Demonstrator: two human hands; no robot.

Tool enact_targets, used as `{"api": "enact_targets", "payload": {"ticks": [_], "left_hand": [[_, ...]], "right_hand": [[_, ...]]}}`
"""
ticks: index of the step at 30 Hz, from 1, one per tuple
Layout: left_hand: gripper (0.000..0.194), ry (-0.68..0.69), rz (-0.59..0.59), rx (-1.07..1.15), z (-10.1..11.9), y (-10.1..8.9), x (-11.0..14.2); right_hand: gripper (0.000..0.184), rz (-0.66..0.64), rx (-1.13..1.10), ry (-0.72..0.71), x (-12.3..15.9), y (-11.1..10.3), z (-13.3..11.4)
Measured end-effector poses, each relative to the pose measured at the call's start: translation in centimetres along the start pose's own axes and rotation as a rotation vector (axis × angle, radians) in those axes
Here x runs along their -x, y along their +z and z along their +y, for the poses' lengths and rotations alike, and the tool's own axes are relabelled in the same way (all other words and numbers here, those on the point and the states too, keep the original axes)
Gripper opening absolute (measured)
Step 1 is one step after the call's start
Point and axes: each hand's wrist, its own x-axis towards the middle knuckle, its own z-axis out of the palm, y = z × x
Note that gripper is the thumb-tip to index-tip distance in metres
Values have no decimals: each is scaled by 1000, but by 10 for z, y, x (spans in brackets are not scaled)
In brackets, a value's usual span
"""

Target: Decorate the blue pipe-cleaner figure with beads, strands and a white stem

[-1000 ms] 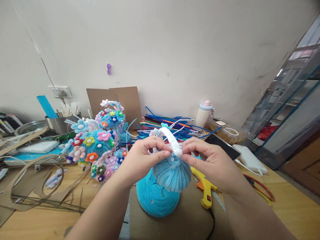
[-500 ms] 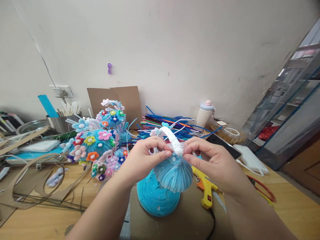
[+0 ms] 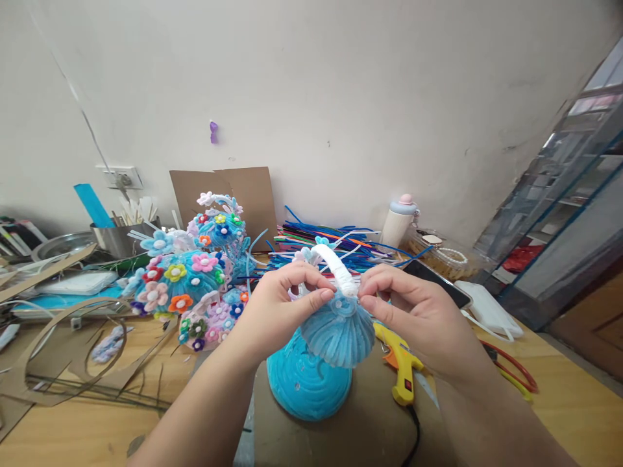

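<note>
Both hands meet over a blue pipe-cleaner craft piece point(image 3: 333, 334), a light blue dome above a darker turquoise base point(image 3: 304, 386). A curved white pipe-cleaner handle point(image 3: 335, 269) arches up from the dome's top. My left hand point(image 3: 277, 314) pinches the handle's foot from the left with thumb and fingers closed. From the right, my right hand point(image 3: 418, 318) pinches the same spot, fingertips pressed against the white wrap.
Finished flower-covered blue crafts point(image 3: 187, 279) stand to the left. A yellow glue gun point(image 3: 402, 370) lies just right of the piece, with a phone point(image 3: 435, 282) and red-handled tool point(image 3: 511, 370) beyond. Loose pipe cleaners point(image 3: 331, 243), a bottle point(image 3: 399, 220) and cardboard scraps point(image 3: 58, 350) crowd the wooden table.
My hands and the blue piece have barely shifted; my fingertips have closed in slightly tighter at the foot of the white handle.
</note>
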Motion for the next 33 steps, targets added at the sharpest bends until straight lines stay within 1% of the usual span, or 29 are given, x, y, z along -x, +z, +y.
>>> {"api": "enact_targets", "payload": {"ticks": [13,20,33], "left_hand": [[11,-21,-5,-23,1,2,-1],[10,1,11,-22,1,5,-1],[11,-6,17,-6,1,5,-1]], "right_hand": [[11,-2,19,54,-1,0,0],[8,23,-8,39,-1,2,4],[11,48,-42,54,-1,3,6]]}}
